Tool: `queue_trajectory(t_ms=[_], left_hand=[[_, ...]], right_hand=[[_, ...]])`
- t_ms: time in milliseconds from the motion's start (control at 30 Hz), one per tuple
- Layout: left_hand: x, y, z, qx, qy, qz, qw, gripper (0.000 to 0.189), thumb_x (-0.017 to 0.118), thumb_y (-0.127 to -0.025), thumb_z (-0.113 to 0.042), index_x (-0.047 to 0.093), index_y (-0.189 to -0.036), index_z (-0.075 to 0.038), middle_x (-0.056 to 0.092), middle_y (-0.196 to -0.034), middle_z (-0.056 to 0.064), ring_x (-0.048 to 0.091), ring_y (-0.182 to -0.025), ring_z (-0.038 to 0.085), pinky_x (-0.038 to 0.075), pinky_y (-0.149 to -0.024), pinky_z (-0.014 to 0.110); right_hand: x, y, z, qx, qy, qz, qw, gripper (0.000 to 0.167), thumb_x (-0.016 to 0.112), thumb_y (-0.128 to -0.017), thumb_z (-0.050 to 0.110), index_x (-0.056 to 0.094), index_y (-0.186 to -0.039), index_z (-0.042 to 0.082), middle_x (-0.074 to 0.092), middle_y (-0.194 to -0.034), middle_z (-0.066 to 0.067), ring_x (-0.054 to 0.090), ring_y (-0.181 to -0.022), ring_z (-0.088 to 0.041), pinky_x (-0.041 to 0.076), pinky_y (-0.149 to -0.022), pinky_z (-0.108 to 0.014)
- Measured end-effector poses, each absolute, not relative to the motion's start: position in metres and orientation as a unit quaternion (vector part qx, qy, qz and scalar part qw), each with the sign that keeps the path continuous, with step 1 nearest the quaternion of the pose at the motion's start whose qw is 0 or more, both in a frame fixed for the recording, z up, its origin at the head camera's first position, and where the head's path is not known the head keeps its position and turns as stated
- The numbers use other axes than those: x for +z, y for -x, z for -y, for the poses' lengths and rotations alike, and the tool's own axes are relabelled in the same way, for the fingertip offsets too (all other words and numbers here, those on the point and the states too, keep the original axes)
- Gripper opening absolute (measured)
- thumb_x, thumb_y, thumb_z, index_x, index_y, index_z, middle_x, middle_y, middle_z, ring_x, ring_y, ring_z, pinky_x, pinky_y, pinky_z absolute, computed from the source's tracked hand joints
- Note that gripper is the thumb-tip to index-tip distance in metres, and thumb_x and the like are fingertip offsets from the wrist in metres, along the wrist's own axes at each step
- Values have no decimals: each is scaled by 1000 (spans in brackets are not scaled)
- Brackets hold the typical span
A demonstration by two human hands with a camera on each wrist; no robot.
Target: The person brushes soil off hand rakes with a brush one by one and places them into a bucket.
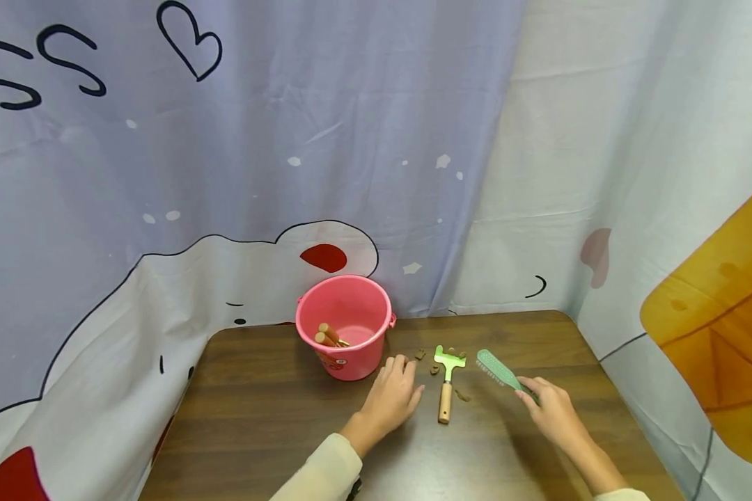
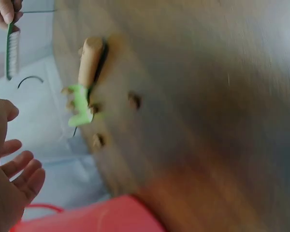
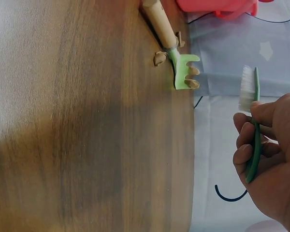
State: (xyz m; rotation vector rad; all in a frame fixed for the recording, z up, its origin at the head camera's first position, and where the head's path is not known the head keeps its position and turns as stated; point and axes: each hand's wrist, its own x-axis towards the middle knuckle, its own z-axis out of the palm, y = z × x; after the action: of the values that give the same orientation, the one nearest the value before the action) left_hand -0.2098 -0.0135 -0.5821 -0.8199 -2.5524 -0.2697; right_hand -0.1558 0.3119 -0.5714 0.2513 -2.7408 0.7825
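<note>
Fingers of the right hand [image 1: 553,412] grip a brush [image 1: 498,369]; the left hand [image 1: 388,395], fingers loosely parted, is near the bucket [image 1: 358,364].

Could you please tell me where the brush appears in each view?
Head: brush right of centre, in the lower half, held by the right hand.
Left wrist: brush near the upper left corner.
Right wrist: brush toward the right.
Shared landmark: green-headed rake.
</note>
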Motion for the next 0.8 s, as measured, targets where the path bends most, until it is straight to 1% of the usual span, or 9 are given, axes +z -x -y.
queue_trajectory(t_ms=[133, 300, 367, 467, 667, 800], left_hand=[[-593, 209, 0, -114, 266, 941, 173, 46, 77, -90, -35, 64, -121, -4, 60, -106, 7, 57, -95, 22, 53, -80, 32], [-604, 212, -14, -120, 230, 958, 123, 45, 76, -92, -38, 62, -120, -6, 60, -109, 8, 58, -99, 24, 54, -81, 35], [-607, 214, -18, -118, 222, 962, 110, 44, 75, -92, -39, 61, -120, -7, 61, -111, 7, 59, -100, 24, 54, -82, 36], [-613, 217, -22, -127, 211, 965, 93, 44, 75, -92, -39, 60, -119, -7, 60, -111, 8, 59, -101, 25, 55, -84, 38], [-622, 219, -34, -160, 184, 968, 58, 45, 74, -93, -40, 59, -117, -6, 58, -109, 9, 60, -100, 25, 56, -85, 39], [-627, 219, -45, -154, 171, 972, 49, 48, 75, -92, -42, 60, -118, -5, 58, -107, 9, 60, -96, 25, 56, -81, 38]], right_hand=[[-573, 156, -308, 276, -87, 948, 135, 31, 73, -91, 3, 69, -119, -11, 72, -93, -10, 55, -71, -8, 48, -60, -23], [-575, 155, -308, 279, -81, 949, 126, 32, 72, -92, 4, 68, -120, -11, 73, -96, -12, 58, -74, -12, 51, -62, -27], [-576, 154, -308, 278, -81, 948, 129, 32, 72, -92, 4, 68, -120, -11, 73, -97, -13, 59, -75, -13, 52, -62, -29], [-577, 153, -308, 274, -80, 949, 136, 31, 73, -91, 3, 69, -119, -11, 73, -96, -12, 58, -74, -12, 51, -62, -28], [-577, 154, -308, 279, -78, 948, 129, 31, 73, -92, 4, 69, -120, -10, 72, -93, -10, 52, -70, -10, 46, -59, -25], [-576, 154, -309, 279, -78, 949, 127, 32, 73, -92, 4, 68, -120, -10, 73, -96, -12, 58, -74, -13, 51, -62, -28]])
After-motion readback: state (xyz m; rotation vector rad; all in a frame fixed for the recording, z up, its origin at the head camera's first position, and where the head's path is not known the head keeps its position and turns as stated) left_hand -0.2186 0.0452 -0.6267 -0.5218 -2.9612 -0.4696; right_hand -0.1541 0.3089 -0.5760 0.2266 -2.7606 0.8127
